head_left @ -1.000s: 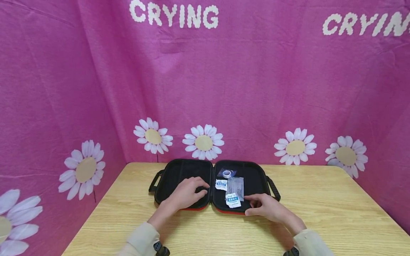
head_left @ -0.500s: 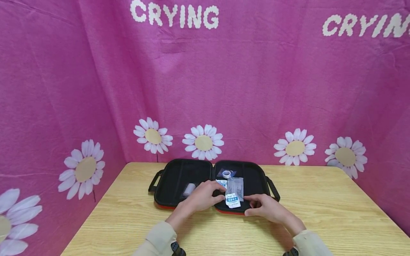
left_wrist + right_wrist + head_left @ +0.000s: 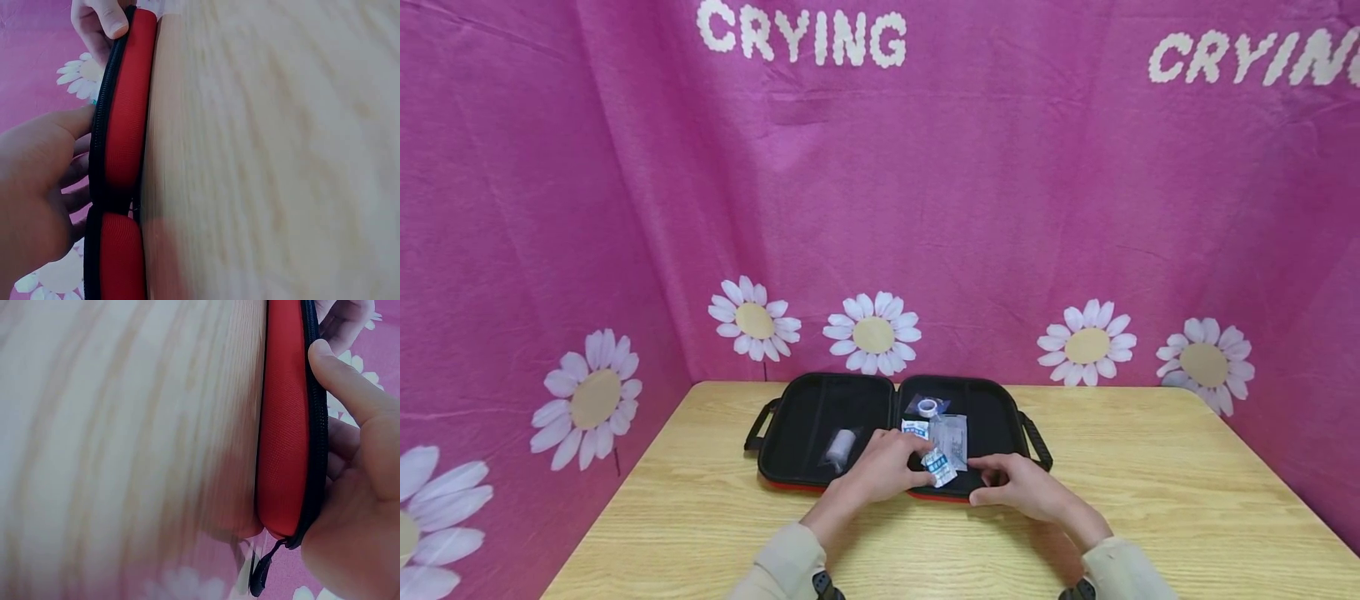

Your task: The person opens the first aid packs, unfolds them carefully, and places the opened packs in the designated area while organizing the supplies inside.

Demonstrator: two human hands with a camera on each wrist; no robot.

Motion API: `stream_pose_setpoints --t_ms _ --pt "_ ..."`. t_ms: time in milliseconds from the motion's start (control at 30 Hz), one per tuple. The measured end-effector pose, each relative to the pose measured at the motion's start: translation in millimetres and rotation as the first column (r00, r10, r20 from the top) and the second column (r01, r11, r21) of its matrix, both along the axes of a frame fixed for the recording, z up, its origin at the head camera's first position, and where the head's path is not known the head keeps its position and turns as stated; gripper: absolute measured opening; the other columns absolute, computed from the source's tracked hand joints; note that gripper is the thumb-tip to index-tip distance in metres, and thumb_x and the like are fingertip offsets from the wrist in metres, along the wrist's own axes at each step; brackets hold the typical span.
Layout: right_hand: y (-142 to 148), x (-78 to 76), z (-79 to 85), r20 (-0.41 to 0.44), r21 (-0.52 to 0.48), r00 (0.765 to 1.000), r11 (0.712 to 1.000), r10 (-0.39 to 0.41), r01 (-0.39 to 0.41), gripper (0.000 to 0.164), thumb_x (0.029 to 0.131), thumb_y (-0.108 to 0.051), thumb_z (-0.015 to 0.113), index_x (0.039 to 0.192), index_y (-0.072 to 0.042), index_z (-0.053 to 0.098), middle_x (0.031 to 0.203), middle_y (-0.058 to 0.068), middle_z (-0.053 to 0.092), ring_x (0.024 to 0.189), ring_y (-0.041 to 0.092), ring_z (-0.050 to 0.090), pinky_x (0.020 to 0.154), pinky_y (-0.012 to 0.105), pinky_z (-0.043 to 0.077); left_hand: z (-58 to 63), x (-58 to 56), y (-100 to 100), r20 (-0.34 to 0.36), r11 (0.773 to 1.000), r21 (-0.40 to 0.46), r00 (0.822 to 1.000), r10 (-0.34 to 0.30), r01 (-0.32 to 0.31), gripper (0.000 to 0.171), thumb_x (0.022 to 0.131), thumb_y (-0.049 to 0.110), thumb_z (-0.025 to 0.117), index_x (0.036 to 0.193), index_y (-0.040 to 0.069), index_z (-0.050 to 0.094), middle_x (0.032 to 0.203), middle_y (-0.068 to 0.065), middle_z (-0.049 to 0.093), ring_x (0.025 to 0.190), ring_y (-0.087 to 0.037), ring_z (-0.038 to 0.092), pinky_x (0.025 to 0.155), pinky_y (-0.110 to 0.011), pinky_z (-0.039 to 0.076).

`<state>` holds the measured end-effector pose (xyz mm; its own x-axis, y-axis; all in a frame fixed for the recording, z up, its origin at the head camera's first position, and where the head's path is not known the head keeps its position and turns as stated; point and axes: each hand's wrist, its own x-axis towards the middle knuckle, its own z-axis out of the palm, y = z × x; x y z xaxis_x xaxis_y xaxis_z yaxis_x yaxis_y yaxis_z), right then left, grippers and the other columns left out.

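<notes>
A black-lined case (image 3: 801,417) with a red outside lies unfolded on the table. My left hand (image 3: 886,465) reaches over its right half and pinches a small white-and-blue sachet (image 3: 938,468) near the front rim. At that half's front right corner, my right hand (image 3: 1026,487) grips the rim; the right wrist view has the thumb on the zipped edge of the red shell (image 3: 284,412) and fingers behind it. A second blue-and-white sachet (image 3: 914,428), a clear flat packet (image 3: 952,437) and a bagged roll of white tape (image 3: 928,407) lie in the same half.
A wrapped white roll (image 3: 841,447) lies in the left half of the case. Carry handles stick out at both ends, the left handle (image 3: 762,425) and the right handle (image 3: 1036,440). Behind the wooden table (image 3: 1150,483) hangs a pink curtain (image 3: 985,208) with daisies.
My left hand has moved right, from the left half to the front sachet, which is now pinched and tilted. The wrapped white roll has come into sight. My right hand has stayed put.
</notes>
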<state>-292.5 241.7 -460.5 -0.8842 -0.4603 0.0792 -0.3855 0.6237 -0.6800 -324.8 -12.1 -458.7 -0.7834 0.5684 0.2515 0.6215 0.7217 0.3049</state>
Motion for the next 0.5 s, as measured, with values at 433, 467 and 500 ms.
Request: stream_pose_setpoints --t_ms 433,467,500 --pt "-1.4 0.4 0.9 0.005 0.012 1.0 1.0 0.0 0.0 0.058 0.085 -0.034 0.078 0.129 0.001 0.063 0.089 -0.001 0.059 0.073 0.003 0.047 0.064 0.021 0.039 -1.0 -0.8 -5.3 0.076 0.983 0.18 0.996 -0.053 0.039 0.027 0.089 0.02 0.072 0.116 0.024 0.075 0.083 0.015 0.068 0.083 0.005 0.06 0.09 -0.027 0.042" --pt "-1.2 0.2 0.8 0.003 0.012 1.0 1.0 0.002 -0.002 0.059 0.084 -0.034 0.078 0.129 0.001 0.063 0.089 0.0 0.059 0.074 0.003 0.047 0.065 0.021 0.04 -1.0 -0.9 -6.7 0.086 0.977 0.207 0.994 -0.063 0.044 0.027 0.09 0.018 0.071 0.116 0.023 0.075 0.084 0.014 0.068 0.082 0.004 0.06 0.088 -0.025 0.044" --pt "-0.9 0.1 0.5 0.001 0.011 1.0 1.0 0.002 -0.002 0.059 0.084 -0.035 0.078 0.129 0.001 0.063 0.089 -0.001 0.059 0.074 0.003 0.048 0.065 0.021 0.04 -0.3 -0.5 -8.3 0.1 0.97 0.238 0.992 -0.072 0.047 0.027 0.09 0.016 0.071 0.117 0.022 0.075 0.084 0.012 0.068 0.081 0.003 0.059 0.085 -0.023 0.046"
